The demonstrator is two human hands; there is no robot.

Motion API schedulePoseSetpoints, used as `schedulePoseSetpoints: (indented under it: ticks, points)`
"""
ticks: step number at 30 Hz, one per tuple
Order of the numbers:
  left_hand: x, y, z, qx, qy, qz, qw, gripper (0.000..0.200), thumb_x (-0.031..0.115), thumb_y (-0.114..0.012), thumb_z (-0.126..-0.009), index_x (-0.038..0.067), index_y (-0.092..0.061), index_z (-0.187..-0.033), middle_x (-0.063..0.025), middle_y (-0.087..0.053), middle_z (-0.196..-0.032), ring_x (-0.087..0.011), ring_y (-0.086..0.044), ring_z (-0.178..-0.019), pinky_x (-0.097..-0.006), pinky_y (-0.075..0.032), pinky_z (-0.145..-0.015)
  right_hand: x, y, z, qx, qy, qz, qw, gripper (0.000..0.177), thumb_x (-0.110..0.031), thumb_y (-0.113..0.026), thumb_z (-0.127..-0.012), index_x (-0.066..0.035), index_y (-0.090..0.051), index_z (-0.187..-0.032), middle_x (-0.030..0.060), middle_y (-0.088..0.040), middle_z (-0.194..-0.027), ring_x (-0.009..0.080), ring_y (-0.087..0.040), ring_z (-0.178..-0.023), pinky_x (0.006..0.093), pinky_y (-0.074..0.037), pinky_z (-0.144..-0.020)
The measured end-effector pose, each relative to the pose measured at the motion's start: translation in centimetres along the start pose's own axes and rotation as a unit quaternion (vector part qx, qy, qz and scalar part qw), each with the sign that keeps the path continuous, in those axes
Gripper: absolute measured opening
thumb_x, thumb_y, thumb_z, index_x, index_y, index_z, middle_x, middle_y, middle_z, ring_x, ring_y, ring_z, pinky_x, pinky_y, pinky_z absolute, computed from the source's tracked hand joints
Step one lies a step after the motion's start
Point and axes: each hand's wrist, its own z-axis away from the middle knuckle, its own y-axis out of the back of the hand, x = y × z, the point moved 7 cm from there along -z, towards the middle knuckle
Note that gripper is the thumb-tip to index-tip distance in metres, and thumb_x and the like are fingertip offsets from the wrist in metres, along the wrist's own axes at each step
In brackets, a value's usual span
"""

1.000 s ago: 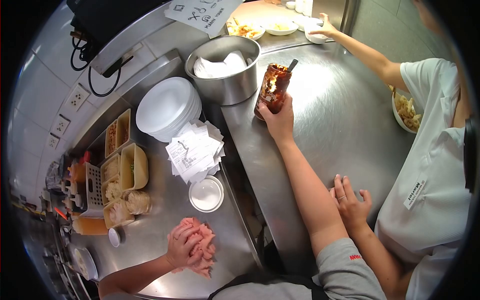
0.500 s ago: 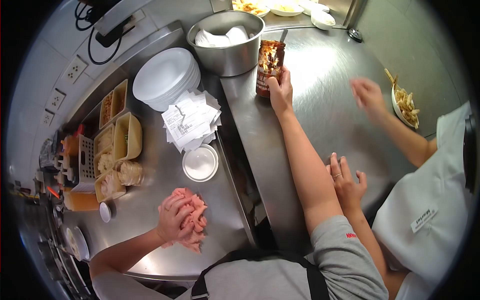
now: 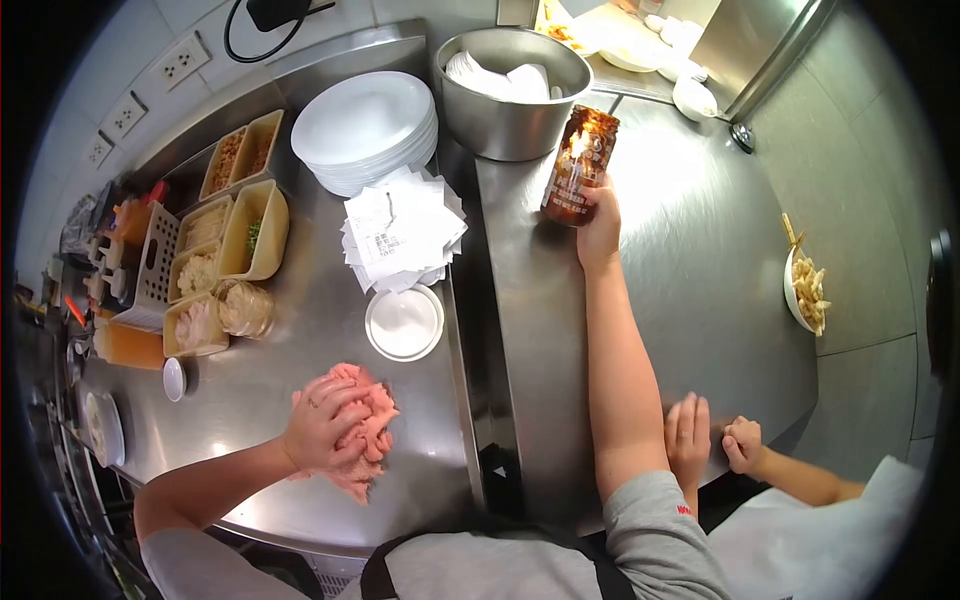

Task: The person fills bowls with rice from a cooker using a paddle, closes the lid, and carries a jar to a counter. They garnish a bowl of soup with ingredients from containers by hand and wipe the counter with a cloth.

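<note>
My left hand (image 3: 325, 418) lies over a bunched pink cloth (image 3: 378, 420) on the steel counter, fingers curled on its folds. Wrapped around a glass jar of dark reddish-brown sauce (image 3: 580, 165) is my right hand (image 3: 602, 225), with the arm stretched far forward. The jar has a printed label, leans slightly, and shows no lid. Just behind it stands a deep steel pot (image 3: 510, 120) with white pieces inside, perhaps spoons. Between my hands are white bowls (image 3: 404, 322), nested together, and a pile of paper receipts (image 3: 400, 235).
Stacked white plates (image 3: 365, 125) stand behind the receipts. Food tubs (image 3: 255, 230) and a white perforated basket (image 3: 155, 270) line the left. A dark gap divides two counters. At right are a bowl of fries (image 3: 805, 290) and a co-worker's hands (image 3: 742, 445).
My view has shifted. The jar is tilted more, and the utensil handle seen behind its rim is out of sight. The co-worker's raised hand has dropped to the counter's near edge.
</note>
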Motion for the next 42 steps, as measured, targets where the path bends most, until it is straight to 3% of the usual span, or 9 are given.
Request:
schedulePoseSetpoints:
  ticks: [3, 17, 24, 27, 33, 38, 39, 40, 42]
  points:
    - [0.0, 0.1, 0.0, 0.008, -0.005, 0.000, 1.000, 0.034, 0.027, -0.061, -0.065, 0.009, -0.055, -0.093, -0.0099, -0.050, -0.110, -0.0277, -0.044, -0.103, -0.0446, -0.034, -0.090, 0.4, 0.3, -0.4, -0.034, -0.010, -0.052, 0.998, 0.045, -0.020, -0.040, -0.071, 0.000, -0.042, -0.111, 0.0120, -0.054, -0.099, 0.0249, -0.056, -0.088, 0.0386, -0.047, -0.079]
    - [-0.3, -0.3, 0.8, 0.017, -0.005, -0.002, 1.000, 0.035, 0.026, -0.062, -0.062, 0.011, -0.054, -0.092, -0.0100, -0.048, -0.111, -0.0290, -0.043, -0.104, -0.0468, -0.034, -0.090, 0.1, -0.1, -0.3, -0.051, -0.010, -0.097, 0.994, 0.041, -0.021, -0.042, -0.071, 0.001, -0.049, -0.105, 0.0120, -0.057, -0.098, 0.0251, -0.057, -0.088, 0.0443, -0.046, -0.083]
    - [-0.1, -0.3, 0.8, 0.022, -0.011, -0.014, 1.000, 0.034, 0.026, -0.061, -0.062, 0.012, -0.055, -0.092, -0.0081, -0.049, -0.110, -0.0280, -0.045, -0.102, -0.0455, -0.036, -0.087, 0.1, 0.2, -0.3, -0.039, -0.001, -0.102, 0.994, 0.044, -0.019, -0.042, -0.071, 0.001, -0.044, -0.110, 0.0118, -0.055, -0.099, 0.0235, -0.057, -0.087, 0.0401, -0.046, -0.080]
    - [-0.1, -0.4, 0.7, 0.013, -0.008, -0.045, 0.999, 0.033, 0.026, -0.061, -0.061, 0.012, -0.056, -0.091, -0.0076, -0.050, -0.110, -0.0278, -0.046, -0.102, -0.0452, -0.036, -0.086, -0.1, 0.7, -0.3, -0.001, -0.011, -0.088, 0.996, 0.044, -0.014, -0.042, -0.072, 0.001, -0.039, -0.113, 0.0100, -0.052, -0.099, 0.0183, -0.052, -0.087, 0.0314, -0.044, -0.078]
    - [0.4, -0.8, 0.3, 0.001, -0.012, -0.056, 0.998, 0.034, 0.029, -0.059, -0.063, 0.011, -0.056, -0.091, -0.0092, -0.050, -0.109, -0.0283, -0.045, -0.101, -0.0456, -0.035, -0.087, -7.8, 2.6, -4.0, 0.102, 0.149, 0.024, 0.983, 0.039, -0.006, -0.056, -0.070, -0.002, -0.039, -0.105, 0.0058, -0.051, -0.095, 0.0108, -0.048, -0.085, 0.0237, -0.041, -0.077]
    - [0.3, -1.0, 0.1, -0.008, -0.004, -0.054, 0.998, 0.034, 0.032, -0.058, -0.066, 0.011, -0.055, -0.093, -0.0096, -0.050, -0.107, -0.0287, -0.046, -0.101, -0.0448, -0.035, -0.087, -10.2, 10.0, -11.9, 0.174, 0.340, 0.191, 0.904, 0.064, -0.012, -0.071, -0.065, -0.004, -0.031, -0.115, 0.0121, -0.045, -0.101, 0.0186, -0.050, -0.091, 0.0329, -0.043, -0.080]
    - [0.6, -1.0, -0.2, -0.013, -0.014, -0.046, 0.999, 0.034, 0.026, -0.056, -0.064, 0.009, -0.053, -0.093, -0.0132, -0.049, -0.104, -0.0317, -0.046, -0.099, -0.0462, -0.034, -0.085, -9.5, 11.8, -13.3, 0.203, 0.304, 0.201, 0.909, 0.070, -0.015, -0.073, -0.064, -0.008, -0.028, -0.118, 0.0140, -0.038, -0.105, 0.0241, -0.045, -0.097, 0.0384, -0.039, -0.084]
    - [0.5, -1.2, -0.1, -0.023, -0.016, -0.053, 0.998, 0.034, 0.026, -0.056, -0.064, 0.009, -0.053, -0.093, -0.0132, -0.049, -0.104, -0.0317, -0.046, -0.099, -0.0462, -0.034, -0.085, -10.4, 12.1, -12.5, 0.297, 0.348, 0.349, 0.818, 0.074, -0.015, -0.074, -0.061, -0.011, -0.027, -0.119, 0.0155, -0.035, -0.105, 0.0300, -0.041, -0.099, 0.0419, -0.036, -0.086]
    - [0.3, -1.4, 0.0, -0.023, -0.011, -0.055, 0.998, 0.034, 0.027, -0.056, -0.065, 0.009, -0.052, -0.094, -0.0129, -0.049, -0.104, -0.0318, -0.045, -0.098, -0.0454, -0.034, -0.085, -10.3, 13.2, -13.2, 0.331, 0.324, 0.331, 0.822, 0.072, -0.016, -0.073, -0.061, -0.010, -0.030, -0.118, 0.0169, -0.039, -0.107, 0.0341, -0.040, -0.099, 0.0439, -0.034, -0.087]
